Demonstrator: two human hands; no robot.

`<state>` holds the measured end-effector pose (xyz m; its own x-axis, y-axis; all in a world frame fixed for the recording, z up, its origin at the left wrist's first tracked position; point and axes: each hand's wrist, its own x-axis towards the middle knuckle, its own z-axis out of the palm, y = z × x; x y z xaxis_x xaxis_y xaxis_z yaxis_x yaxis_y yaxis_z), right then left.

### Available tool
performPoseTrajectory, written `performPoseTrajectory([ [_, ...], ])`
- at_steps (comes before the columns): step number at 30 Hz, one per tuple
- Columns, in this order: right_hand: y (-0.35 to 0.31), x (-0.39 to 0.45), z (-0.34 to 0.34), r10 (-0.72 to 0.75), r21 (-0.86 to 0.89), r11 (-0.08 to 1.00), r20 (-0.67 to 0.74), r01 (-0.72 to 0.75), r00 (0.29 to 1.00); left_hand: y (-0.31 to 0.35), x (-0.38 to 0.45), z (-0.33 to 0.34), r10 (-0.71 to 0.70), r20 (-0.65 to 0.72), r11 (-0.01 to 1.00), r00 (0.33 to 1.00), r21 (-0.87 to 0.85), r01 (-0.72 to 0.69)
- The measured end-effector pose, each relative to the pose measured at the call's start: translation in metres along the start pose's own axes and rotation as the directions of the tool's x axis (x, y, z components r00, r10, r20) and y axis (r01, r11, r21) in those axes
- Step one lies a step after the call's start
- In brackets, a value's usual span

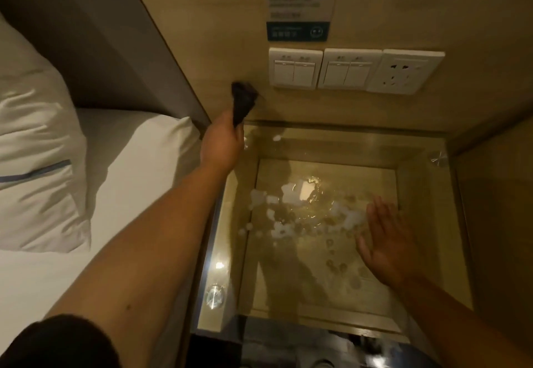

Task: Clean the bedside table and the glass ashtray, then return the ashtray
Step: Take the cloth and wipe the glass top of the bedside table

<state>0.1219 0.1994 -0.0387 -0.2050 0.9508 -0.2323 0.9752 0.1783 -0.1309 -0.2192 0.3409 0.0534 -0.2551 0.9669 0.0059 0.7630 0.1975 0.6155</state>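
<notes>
The bedside table (225, 255) has a glass top with white foam blobs (277, 209) and wet smears across its middle. My left hand (223, 144) is raised at the table's back left corner, shut on a dark cloth (243, 102) that sticks up against the wooden wall panel. My right hand (386, 240) lies flat, fingers spread, on the wet glass at the right side of the table. No ashtray shows in the head view.
A bed with a white sheet (121, 183) and pillow (31, 148) is close on the left. Two light switch plates (294, 67) and a wall socket (403, 72) sit on the panel behind the table, under a printed notice (298, 1). A wooden side wall (496, 183) bounds the right.
</notes>
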Motion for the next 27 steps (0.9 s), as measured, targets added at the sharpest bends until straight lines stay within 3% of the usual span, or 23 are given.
performPoseTrajectory([
  [2,0.002,0.000,0.003,-0.002,0.015,1.000,-0.026,0.002,1.000,-0.013,0.031,0.021,0.108,0.223,0.975,0.969,0.168,-0.148],
  [3,0.003,0.000,0.005,-0.010,0.019,1.000,-0.040,0.011,0.999,-0.020,0.039,0.033,0.115,0.368,0.942,0.923,0.255,-0.219],
  [5,0.006,0.002,0.008,-0.027,0.028,0.999,-0.073,0.030,0.997,-0.037,0.040,0.058,0.141,0.490,0.854,0.860,0.379,-0.356],
  [8,0.007,0.003,0.012,-0.041,0.028,0.999,-0.111,0.045,0.993,-0.050,0.026,0.070,0.257,0.403,0.817,0.878,0.394,-0.420],
  [10,0.008,0.002,0.013,-0.048,0.017,0.999,-0.110,0.050,0.993,-0.053,0.026,0.068,0.280,0.416,0.805,0.865,0.389,-0.448],
  [16,0.006,0.002,0.010,-0.025,-0.006,1.000,-0.082,0.025,0.996,-0.056,0.002,0.063,0.270,0.452,0.808,0.850,0.373,-0.456],
  [27,0.002,-0.001,0.006,0.003,-0.034,0.999,-0.055,-0.005,0.999,-0.083,-0.150,0.038,0.250,0.498,0.826,0.830,0.338,-0.451],
])
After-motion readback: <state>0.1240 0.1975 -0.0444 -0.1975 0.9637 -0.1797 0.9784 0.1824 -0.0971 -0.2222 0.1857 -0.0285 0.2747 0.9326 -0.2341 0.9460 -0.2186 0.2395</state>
